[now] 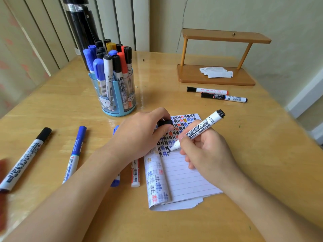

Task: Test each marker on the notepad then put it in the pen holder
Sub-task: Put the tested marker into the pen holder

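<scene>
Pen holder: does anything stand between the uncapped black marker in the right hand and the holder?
Yes. The left hand, pinching the cap, lies on the straight line from the black marker in the right hand to the pen holder. The holder is crowded with markers, so free room looks tight.

Desk (174, 75): pale wood, glossy varnish, glare streaking toward 12 o'clock.
Pen holder (113, 95), 11 o'clock of notepad: translucent blue plastic, smooth.
Notepad (183, 179): lined white paper, matt; ink showing through folded-back sheet.
Marker (197, 131), gripped by right hand (206, 154): smooth white plastic barrel, slight sheen.
Cap (165, 122), pinched in fingers of left hand (139, 135): black plastic, glossy.
Stand (216, 81), 1 o'clock: warm brown wood, satin finish; crumpled paper (215, 72) on base.
Wall (244, 14): matt plaster, cracked.
</scene>
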